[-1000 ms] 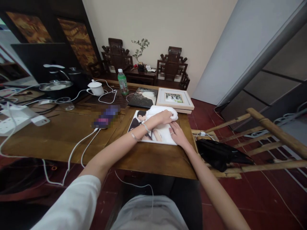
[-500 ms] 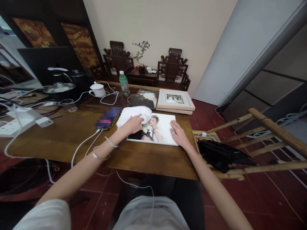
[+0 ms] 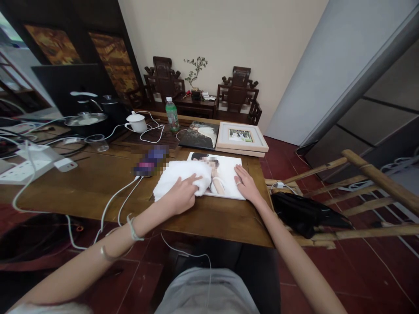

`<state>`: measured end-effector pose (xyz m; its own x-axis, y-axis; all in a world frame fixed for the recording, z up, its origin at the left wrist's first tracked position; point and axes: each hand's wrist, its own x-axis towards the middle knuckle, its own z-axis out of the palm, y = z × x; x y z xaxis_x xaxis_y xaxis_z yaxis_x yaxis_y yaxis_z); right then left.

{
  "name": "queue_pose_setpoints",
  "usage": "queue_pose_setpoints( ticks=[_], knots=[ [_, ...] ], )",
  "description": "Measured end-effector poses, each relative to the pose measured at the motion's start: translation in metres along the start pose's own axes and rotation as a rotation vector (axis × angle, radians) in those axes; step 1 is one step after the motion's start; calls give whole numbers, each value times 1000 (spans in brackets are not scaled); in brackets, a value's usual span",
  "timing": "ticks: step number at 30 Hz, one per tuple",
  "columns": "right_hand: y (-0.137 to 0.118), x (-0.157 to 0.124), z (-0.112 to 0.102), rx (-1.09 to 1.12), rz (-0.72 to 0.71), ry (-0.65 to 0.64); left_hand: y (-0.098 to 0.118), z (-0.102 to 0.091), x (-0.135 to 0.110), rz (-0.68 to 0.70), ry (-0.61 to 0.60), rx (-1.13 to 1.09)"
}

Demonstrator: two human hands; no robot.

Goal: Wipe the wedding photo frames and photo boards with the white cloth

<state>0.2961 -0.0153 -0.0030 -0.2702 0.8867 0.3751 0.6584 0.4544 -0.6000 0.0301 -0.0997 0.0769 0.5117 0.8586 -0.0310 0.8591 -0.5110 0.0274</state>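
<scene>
A large photo print (image 3: 225, 174) lies flat on the wooden table (image 3: 81, 183) in front of me. My left hand (image 3: 183, 194) presses a white cloth (image 3: 178, 176) onto the print's near left corner, fingers closed over the cloth. My right hand (image 3: 245, 185) rests flat on the print's right edge, fingers stretched out, a ring on one finger. The cloth covers the left part of the picture.
Behind the print lie a dark photo album (image 3: 200, 134) and a framed picture (image 3: 241, 136). A phone (image 3: 149, 162) on a white cable, a green bottle (image 3: 171, 114), a white teapot (image 3: 136, 122) and a power strip (image 3: 29, 162) share the table. A bamboo chair with a black bag (image 3: 304, 211) stands at right.
My left hand has dragged the cloth from the print's upper right, across to the upper left, then down to the near left corner. My right hand has stayed on the right edge.
</scene>
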Motion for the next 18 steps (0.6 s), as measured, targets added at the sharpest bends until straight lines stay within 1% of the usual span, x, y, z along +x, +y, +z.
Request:
queue_pose_setpoints(
  ticks=[3,7,10,12,14,16,18],
  knots=[
    [0,0,-1,0,-1,-2,-21,1,34,-11,39,27],
    [-2,0,-2,-14,-1,-8,-57,5,80,-34,88,26],
    [-3,0,-3,-5,5,-12,-79,9,101,-76,125,8],
    [-3,0,-3,5,8,-11,-87,13,104,-92,145,8],
    [-3,-1,-2,9,5,-6,-89,16,101,-85,153,18],
    [-3,-1,-1,17,-2,-2,-85,18,90,-70,150,30],
    [-2,-1,-1,32,-8,4,-75,18,72,-37,131,38]
  ],
)
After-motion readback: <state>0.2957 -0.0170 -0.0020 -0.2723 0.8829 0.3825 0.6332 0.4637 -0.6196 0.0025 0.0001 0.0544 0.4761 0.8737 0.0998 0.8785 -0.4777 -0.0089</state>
